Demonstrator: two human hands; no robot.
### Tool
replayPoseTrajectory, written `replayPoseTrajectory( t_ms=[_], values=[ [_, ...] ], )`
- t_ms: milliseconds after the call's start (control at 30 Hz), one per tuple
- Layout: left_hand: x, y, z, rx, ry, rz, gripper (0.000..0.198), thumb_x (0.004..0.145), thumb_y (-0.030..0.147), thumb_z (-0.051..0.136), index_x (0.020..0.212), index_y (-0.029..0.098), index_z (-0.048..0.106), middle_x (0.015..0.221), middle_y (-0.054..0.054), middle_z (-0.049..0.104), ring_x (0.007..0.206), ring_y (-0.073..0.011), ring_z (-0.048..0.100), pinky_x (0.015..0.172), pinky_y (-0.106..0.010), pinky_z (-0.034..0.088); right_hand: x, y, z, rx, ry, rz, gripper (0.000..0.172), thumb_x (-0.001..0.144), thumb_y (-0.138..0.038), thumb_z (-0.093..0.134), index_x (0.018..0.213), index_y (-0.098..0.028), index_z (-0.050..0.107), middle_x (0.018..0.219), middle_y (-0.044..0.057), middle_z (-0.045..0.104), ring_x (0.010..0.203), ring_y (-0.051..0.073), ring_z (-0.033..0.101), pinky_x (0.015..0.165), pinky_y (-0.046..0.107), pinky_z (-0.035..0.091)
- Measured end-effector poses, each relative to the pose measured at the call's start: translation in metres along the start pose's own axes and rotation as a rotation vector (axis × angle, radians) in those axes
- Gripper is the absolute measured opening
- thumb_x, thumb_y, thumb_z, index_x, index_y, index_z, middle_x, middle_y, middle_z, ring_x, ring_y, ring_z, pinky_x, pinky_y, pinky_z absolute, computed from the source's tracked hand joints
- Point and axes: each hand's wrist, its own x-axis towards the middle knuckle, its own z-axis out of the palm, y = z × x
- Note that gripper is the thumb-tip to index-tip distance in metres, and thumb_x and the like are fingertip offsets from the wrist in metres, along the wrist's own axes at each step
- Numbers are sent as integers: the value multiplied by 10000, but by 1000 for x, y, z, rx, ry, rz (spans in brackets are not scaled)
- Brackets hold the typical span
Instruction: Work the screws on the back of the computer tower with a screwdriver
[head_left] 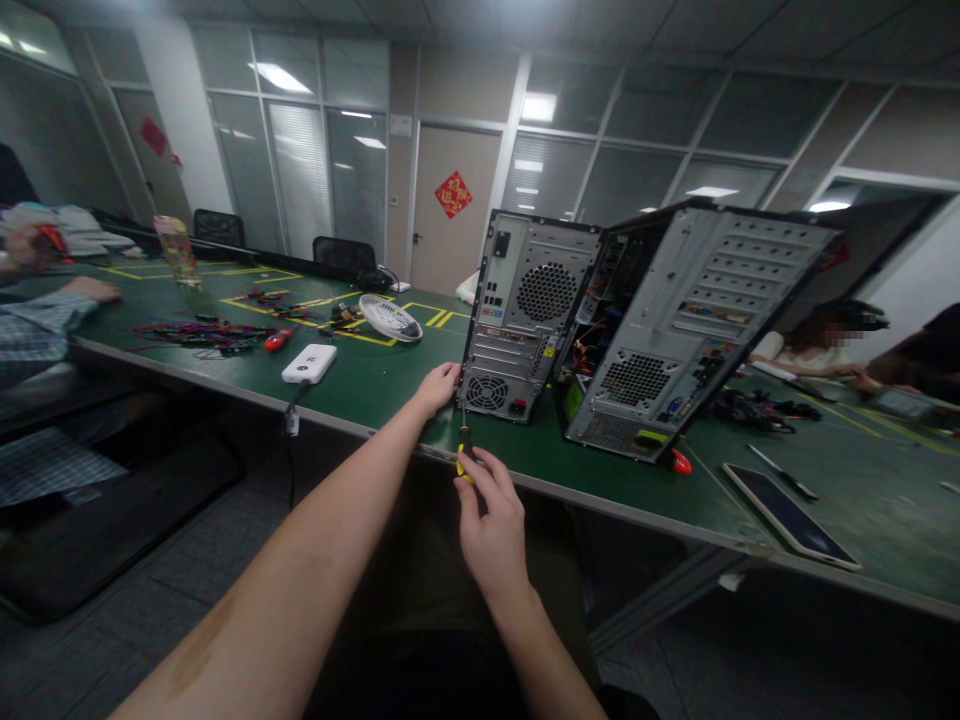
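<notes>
At the near edge of the green table (360, 390) stand two computer cases with their backs toward the person. The left case (525, 315) looks shut up on all sides. The right case (675, 340), just beside it, has its side panel off, and wires and boards show inside.

The left hand (439, 385) rests with its fingers curled against the lower left corner of the left case, steadying it. The right hand (491, 520) is closed round the handle of a black and yellow screwdriver (464, 448), whose thin shaft points up to that same lower corner, beside the fan grille. Whether the tip sits in a screw I cannot tell.

As I judge it, the work on the left case is at an early stage: its cover is on, no loose screws show near it, and the tool is only at the bottom corner.

Further left along the table lie a white power bank (309, 363), a white fan guard (390, 320) and a heap of cables (202, 335). A tablet (791, 515) lies near the right-hand edge. Other people sit at both ends.
</notes>
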Motion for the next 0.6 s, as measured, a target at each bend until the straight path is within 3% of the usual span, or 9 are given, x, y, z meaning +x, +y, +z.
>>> replayPoseTrajectory(
  t_ms=[167,400,600],
  values=[
    [-3,2,-1,-7,0,12,308,1039,407,563,1023,192,782,993,-76,791,906,-223,695,843,-317,554,3,1,0,73,32,82,180,983,-293,753,1143,-216,777,1205,126,753,1087,270,746,939,400,660],
    [-3,2,-1,-25,4,9,320,1028,439,582,1018,192,786,975,-75,784,895,-225,691,857,-326,555,1,0,0,31,25,48,218,1009,-259,692,1185,-238,820,1248,131,719,1168,279,725,1010,426,635],
    [-1,0,1,-37,9,3,307,1027,419,581,1019,189,785,982,-77,781,896,-217,683,854,-316,546,-5,2,4,182,-24,134,264,1047,-278,631,1257,-213,776,1346,154,676,1188,247,726,934,357,676]
  ],
)
